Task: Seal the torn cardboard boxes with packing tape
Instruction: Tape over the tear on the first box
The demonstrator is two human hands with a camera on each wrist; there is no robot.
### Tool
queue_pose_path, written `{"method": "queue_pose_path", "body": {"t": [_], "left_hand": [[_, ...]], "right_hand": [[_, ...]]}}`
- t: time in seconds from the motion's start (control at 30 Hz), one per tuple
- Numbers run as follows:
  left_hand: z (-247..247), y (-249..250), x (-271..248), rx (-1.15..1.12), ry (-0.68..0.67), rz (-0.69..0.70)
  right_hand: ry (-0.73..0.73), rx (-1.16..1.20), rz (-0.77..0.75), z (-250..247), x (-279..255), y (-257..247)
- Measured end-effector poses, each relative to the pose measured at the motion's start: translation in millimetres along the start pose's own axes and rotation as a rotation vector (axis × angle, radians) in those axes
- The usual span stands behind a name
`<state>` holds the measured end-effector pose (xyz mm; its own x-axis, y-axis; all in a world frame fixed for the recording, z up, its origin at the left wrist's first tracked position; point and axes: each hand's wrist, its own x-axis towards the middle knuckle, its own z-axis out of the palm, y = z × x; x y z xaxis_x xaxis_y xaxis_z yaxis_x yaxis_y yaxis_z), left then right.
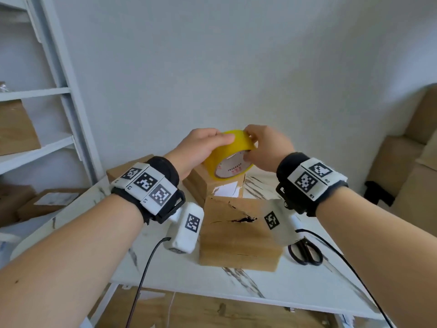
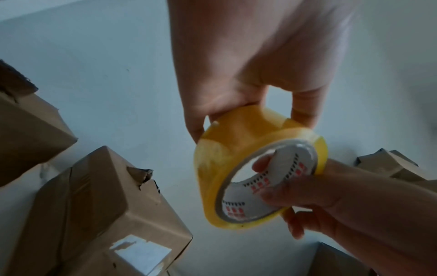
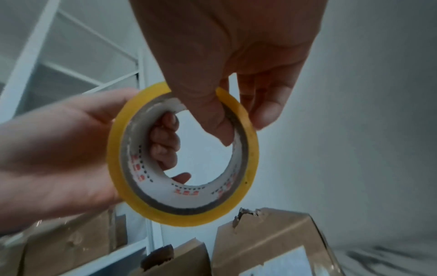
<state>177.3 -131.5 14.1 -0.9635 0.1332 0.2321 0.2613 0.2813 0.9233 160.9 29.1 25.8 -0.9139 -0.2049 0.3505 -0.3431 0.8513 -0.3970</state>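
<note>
Both hands held the tape roll [image 1: 228,155] aloft — left hand [image 1: 201,147] gripping through its core, right hand [image 1: 264,147] pinching its rim, likely hunting the free end. The torn box [image 1: 238,235] lay at six o'clock, awaiting a pulled strip.

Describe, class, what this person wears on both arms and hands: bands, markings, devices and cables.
Both hands, left hand and right hand, are bare, with no sleeves. Each wrist carries a black strap with white panels of black square-patterned markers. A white marker-tagged camera unit hangs under each wrist, trailing a black cable.
</note>
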Motion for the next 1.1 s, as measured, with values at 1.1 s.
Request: {"method": "queue_pose_path", "body": {"t": [1.1], "left_hand": [[-1.9,-18.3,4.5,-0.127,-0.263,-0.036]], "right_hand": [[-0.040,0.221,0.083,0.0,13.6,15.0]]}}
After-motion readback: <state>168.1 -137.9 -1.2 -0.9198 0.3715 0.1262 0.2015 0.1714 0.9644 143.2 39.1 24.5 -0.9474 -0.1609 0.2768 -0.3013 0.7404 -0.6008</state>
